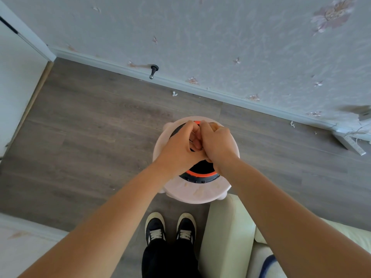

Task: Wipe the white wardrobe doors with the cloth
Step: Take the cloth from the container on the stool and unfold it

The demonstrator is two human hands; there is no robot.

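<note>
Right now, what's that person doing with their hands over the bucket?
A person stands over a black bucket with an orange rim, set on a pale round stool. The left hand and right hand are bunched together above it, fingers curled, as if squeezing something. A tan bit, probably the cloth, pokes out by the right hand; the rest is hidden. Nobody is wiping the white panel at the left yet.

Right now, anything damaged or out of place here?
Yes. The wallpaper is torn low at the far right, a loose white strip lies askew on the floor below it, and white scraps dot the floor by the skirting.
</note>
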